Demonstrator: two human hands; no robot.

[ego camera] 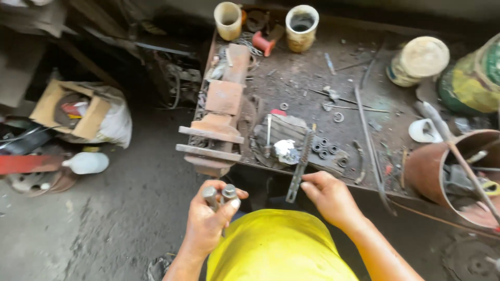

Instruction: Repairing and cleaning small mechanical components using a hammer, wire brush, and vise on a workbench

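Steel bolts in the left hand, a toothed flat file under the right.

The left hand (208, 221), at seven o'clock, is curled tight round two short grey bolts (220, 194) standing upright side by side, heads up, out over the concrete floor (125, 208) just off the near edge of the surface (297, 78). The right hand (329, 196), at five o'clock, pinches the near end of a long file (300, 166) that reaches toward twelve o'clock onto the grimy metal surface. A rusty bench vise (219, 125) sits at eleven o'clock from the bolts. Small dark nuts (324, 148) lie just beside the file at its one o'clock; two cream cans (301, 27) stand at the far edge.
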